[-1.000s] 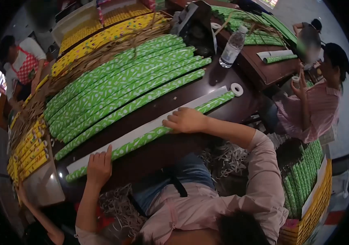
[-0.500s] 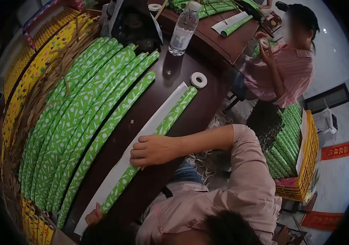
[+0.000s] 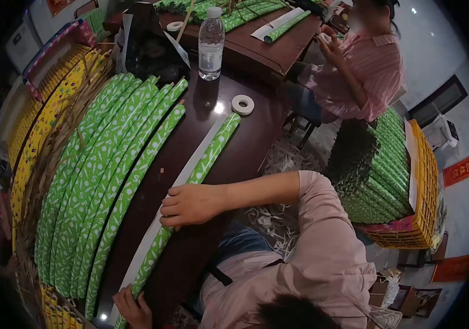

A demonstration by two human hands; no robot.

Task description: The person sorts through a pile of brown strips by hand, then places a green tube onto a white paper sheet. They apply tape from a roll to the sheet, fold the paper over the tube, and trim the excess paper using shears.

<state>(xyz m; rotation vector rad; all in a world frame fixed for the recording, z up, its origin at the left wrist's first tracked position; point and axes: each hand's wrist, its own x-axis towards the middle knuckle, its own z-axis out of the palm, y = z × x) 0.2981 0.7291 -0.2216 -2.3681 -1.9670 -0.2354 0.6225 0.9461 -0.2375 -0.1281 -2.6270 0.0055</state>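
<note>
Both hands press flat on the green roll (image 3: 207,156): right hand (image 3: 190,204) has slid leftward toward the left hand (image 3: 131,308), tightening the wrap.

A packing workshop: stacked wrapping-paper rolls (image 3: 108,164), filled crate (image 3: 410,186).

White letters "S" repeat on the green wrapping-paper roll (image 3: 208,154).

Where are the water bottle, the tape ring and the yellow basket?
water bottle (image 3: 211,46), head view, on its clear body.
tape ring (image 3: 242,105), head view, on its white band.
yellow basket (image 3: 426,181), head view, on its side wall.
</note>
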